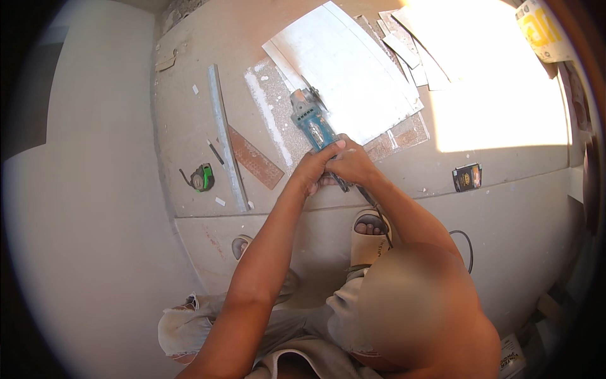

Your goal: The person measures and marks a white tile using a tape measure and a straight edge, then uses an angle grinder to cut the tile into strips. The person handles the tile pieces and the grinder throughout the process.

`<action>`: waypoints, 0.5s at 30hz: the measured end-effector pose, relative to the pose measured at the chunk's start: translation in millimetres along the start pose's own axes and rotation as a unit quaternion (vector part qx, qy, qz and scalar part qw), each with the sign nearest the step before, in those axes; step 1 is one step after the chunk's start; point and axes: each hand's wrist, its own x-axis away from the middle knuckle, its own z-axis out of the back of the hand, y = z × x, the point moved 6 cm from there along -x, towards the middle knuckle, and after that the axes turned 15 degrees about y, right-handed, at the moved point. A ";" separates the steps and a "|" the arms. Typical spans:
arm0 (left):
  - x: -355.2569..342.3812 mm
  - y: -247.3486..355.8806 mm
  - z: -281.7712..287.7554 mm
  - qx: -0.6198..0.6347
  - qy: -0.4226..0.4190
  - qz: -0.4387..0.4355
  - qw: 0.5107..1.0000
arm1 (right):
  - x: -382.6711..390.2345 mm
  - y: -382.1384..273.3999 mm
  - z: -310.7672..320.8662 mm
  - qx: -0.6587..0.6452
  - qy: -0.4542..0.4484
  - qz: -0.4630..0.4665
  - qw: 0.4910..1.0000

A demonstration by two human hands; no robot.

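Note:
Both my hands are wrapped round the rear of a blue angle grinder (pixel 317 130), my left hand (pixel 310 170) on its left side and my right hand (pixel 352 162) on the right, thumbs close together. The grinder's grey head points away from me, with a thin disc (pixel 313 92) standing on edge over the left part of a large white tile (pixel 344 69). Whether the disc cuts into the surface cannot be made out. Beneath the tile lies a speckled, paint-smeared slab (pixel 268 104). A dark cord (pixel 380 221) trails from the grinder past my right foot.
Left on the floor are a metal bar (pixel 226 136), a reddish-brown strip (pixel 254 158), a pencil-like stick (pixel 215 151) and a green-black tape measure (pixel 202 177). Offcuts (pixel 404 50) lie at the far right, a small dark box (pixel 467 177) nearer. A wall (pixel 95 189) rises at left.

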 end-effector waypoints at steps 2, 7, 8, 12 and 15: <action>0.8 -1.1 -1.3 0.000 0.001 -0.003 1.000 | 0.9 3.2 0.4 -0.006 0.001 -0.001 1.000; 6.8 -2.9 -3.4 -0.003 -0.001 -0.001 1.000 | 7.2 1.0 3.0 -0.013 -0.003 -0.012 1.000; 8.9 -2.8 -4.5 -0.002 -0.003 -0.001 1.000 | 7.9 2.3 2.8 -0.009 -0.005 -0.007 1.000; 8.9 -7.1 -5.5 0.024 -0.003 -0.011 1.000 | 15.2 1.3 6.2 -0.025 -0.013 -0.022 0.999; 11.9 -9.3 -8.3 0.026 -0.005 -0.012 1.000 | 17.4 3.0 7.0 -0.001 -0.023 -0.005 1.000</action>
